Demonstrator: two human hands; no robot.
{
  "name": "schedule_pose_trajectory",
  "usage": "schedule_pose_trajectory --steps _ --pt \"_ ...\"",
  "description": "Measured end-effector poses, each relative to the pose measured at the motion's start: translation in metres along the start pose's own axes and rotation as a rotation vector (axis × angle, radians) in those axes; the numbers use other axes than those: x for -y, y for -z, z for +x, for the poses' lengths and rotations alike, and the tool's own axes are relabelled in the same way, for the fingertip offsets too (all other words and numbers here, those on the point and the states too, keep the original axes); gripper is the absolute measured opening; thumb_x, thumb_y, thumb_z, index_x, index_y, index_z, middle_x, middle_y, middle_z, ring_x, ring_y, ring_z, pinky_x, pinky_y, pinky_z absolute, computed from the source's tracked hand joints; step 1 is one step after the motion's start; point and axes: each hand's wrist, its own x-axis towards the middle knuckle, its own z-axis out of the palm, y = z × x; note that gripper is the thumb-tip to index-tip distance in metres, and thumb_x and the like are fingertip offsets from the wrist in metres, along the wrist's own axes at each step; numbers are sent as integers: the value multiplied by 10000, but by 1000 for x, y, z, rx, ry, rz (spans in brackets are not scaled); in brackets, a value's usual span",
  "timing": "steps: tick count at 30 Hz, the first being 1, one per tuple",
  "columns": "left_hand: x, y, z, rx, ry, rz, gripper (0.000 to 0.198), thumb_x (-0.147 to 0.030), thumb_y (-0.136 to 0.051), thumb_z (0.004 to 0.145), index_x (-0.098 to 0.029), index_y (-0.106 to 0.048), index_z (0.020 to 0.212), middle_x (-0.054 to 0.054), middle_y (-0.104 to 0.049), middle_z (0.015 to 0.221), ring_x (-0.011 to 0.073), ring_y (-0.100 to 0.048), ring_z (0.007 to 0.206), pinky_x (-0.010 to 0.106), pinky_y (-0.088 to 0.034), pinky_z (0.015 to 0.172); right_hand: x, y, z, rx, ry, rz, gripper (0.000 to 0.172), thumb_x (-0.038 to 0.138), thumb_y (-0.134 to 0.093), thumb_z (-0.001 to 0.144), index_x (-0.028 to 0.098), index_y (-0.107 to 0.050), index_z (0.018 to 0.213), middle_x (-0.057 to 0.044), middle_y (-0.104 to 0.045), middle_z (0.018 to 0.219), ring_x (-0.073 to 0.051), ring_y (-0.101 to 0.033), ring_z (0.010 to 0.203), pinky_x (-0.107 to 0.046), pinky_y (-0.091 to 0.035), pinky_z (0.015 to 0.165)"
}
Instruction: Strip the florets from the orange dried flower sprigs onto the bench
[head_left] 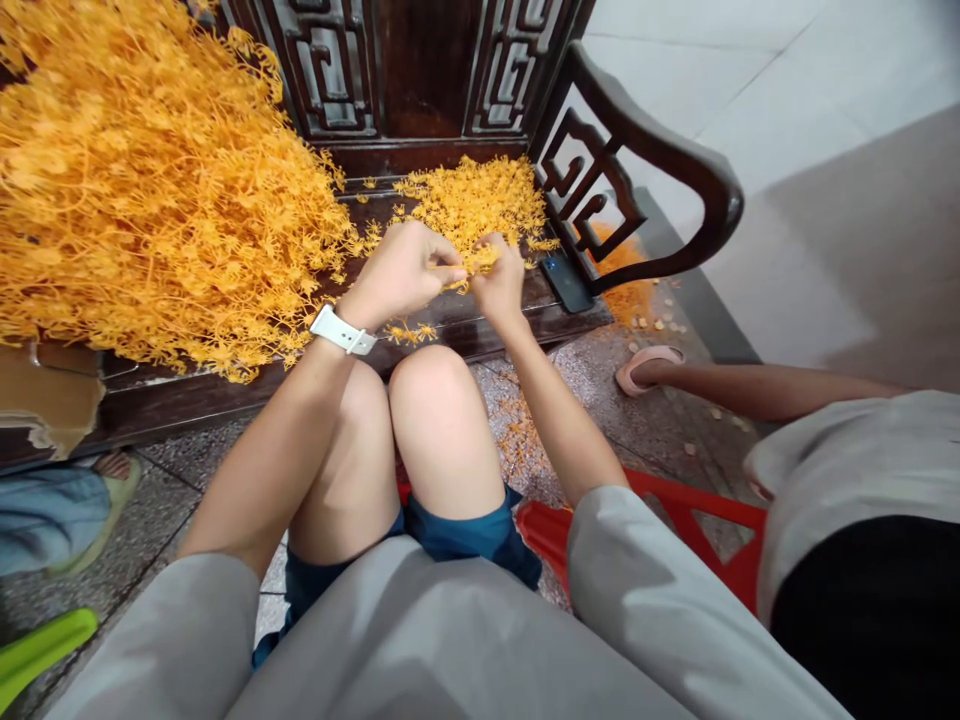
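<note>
My left hand [405, 270], with a white watch [343, 331] on its wrist, and my right hand [499, 280] meet over the dark wooden bench seat [487, 325]. Both are closed in a pinch on a small orange plastic sprig [469, 268] held between them. Just behind the hands lies a small heap of loose orange pieces [472, 200]. A big pile of orange plastic branches [142, 170] fills the bench to the left. A few loose pieces [411, 333] lie on the seat under my left hand.
A dark phone [566, 282] lies on the seat by the carved armrest [645, 150]. Another person's leg [757, 388] with a pink slipper [646, 366] stretches in from the right. A red stool [675, 520] stands under me. Orange bits [521, 440] litter the floor; torn cardboard [45, 395] at left.
</note>
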Motion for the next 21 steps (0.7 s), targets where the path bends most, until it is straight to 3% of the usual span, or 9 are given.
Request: schedule_pose_trajectory --steps 3,8,11,14,17,21 --pt "3 0 5 -139 19 -75 210 -385 -838 863 -201 -830 762 49 -721 717 207 -573 695 405 -479 740 -3 -16 1 14 -33 121 128 188 -707 895 244 -632 983 -69 -735 1031 -285 -681 1070 -492 -549 1074" --pt "18 0 16 -284 97 -196 250 -369 -825 831 -221 -721 660 26 -632 651 182 -535 653 386 -466 703 2 -28 5 34 43 28 166 252 -732 894 242 -670 1048 -129 -735 1179 -334 -640 1251 -557 -486 1184" --pt "22 1 18 -325 167 -287 235 -273 -774 808 -221 -652 614 18 -614 646 168 -536 649 373 -475 701 20 -25 17 47 -128 375 274 491 -770 920 269 -672 1047 -76 -734 1018 -285 -684 1085 -487 -589 1005" --pt "19 6 18 -345 182 -297 195 -223 -739 786 -220 -639 618 16 -622 657 167 -547 665 370 -498 712 45 -18 25 122 -230 680 393 660 -783 894 297 -688 1015 -8 -645 788 -236 -651 828 -402 -607 789" --pt "13 12 17 -378 179 -293 208 -261 -743 828 -229 -633 654 15 -619 645 177 -571 687 356 -521 701 68 -14 19 148 -252 790 406 692 -774 906 302 -664 938 37 -473 621 -187 -466 585 -343 -516 591" --pt "11 9 19 -459 170 -372 230 -201 -742 819 -216 -619 625 13 -633 642 152 -569 672 306 -499 662 89 -21 6 133 -384 894 463 706 -704 962 282 -552 855 98 -238 532 -134 -244 457 -280 -335 440"
